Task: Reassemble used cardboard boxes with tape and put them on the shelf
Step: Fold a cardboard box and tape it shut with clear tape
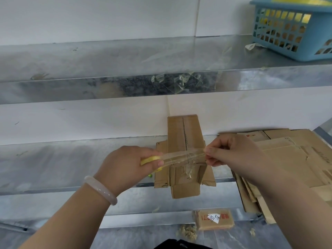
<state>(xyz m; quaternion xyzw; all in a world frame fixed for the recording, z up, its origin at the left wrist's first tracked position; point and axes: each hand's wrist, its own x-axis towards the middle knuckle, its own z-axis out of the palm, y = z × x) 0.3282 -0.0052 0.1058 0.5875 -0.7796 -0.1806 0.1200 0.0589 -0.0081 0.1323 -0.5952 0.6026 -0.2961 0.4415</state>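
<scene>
Cardboard box point(177, 133) under taut tape point(183, 157), left fingers point(156, 163) around roll point(149, 159), right fingers point(214, 152) pinching end; flattened stack point(287, 159) alongside.

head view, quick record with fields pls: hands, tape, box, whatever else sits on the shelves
left hand: grips the yellow tape roll
right hand: fingers pinch the free end of the tape strip
tape strip: clear, stretched between the hands, across the box
box: cardboard, on the middle shelf, side flaps spread out
flat cardboard stack: right of the box, same shelf
blue basket: upper shelf, far right
</scene>
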